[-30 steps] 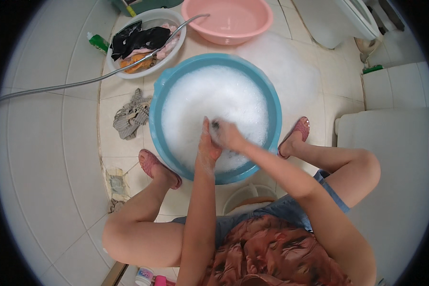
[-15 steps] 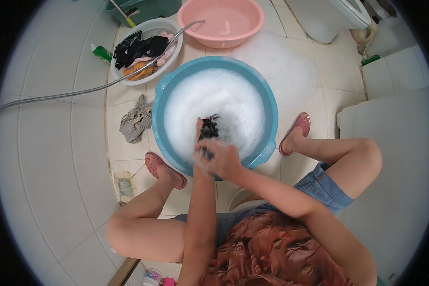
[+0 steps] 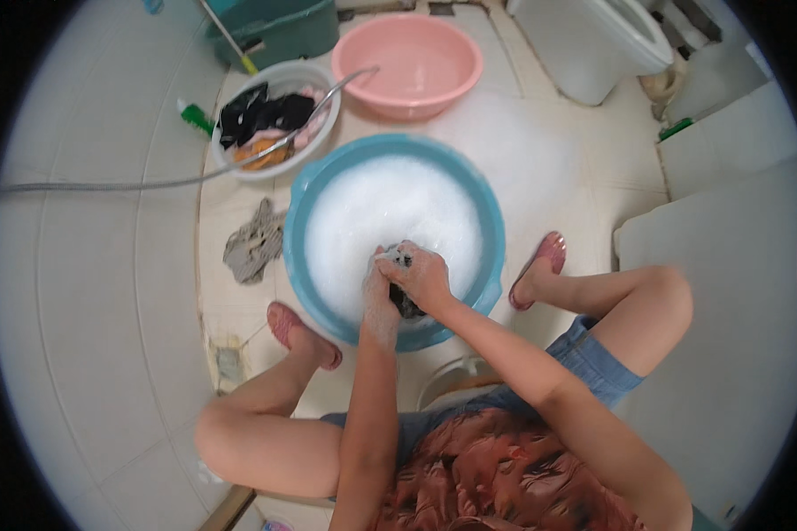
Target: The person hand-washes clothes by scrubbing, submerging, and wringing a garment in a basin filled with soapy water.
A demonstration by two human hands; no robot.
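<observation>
White suds (image 3: 416,203) fill a blue basin (image 3: 494,217) on the floor in front of me. Over its near side, both hands are together on a black cloth (image 3: 406,305) streaked with foam. My left hand (image 3: 378,281) is closed on the cloth from the left, its fingers partly covered by the other hand. My right hand (image 3: 423,276) grips the same cloth from the right, with foam on its fingers. Part of the cloth hangs below my hands, near the basin's rim. How much of it lies under the suds is hidden.
A pink basin (image 3: 407,66) stands beyond the blue one. Left of it, a white basin (image 3: 221,159) holds black, pink and orange clothes, and a shower hose (image 3: 177,181) crosses over it. A grey striped cloth (image 3: 255,246) lies on the floor at left. A toilet (image 3: 584,53) stands far right.
My right hand has moved up to meet my left. More of the black cloth is now gathered between them and hangs below. The whole view has shifted slightly.
</observation>
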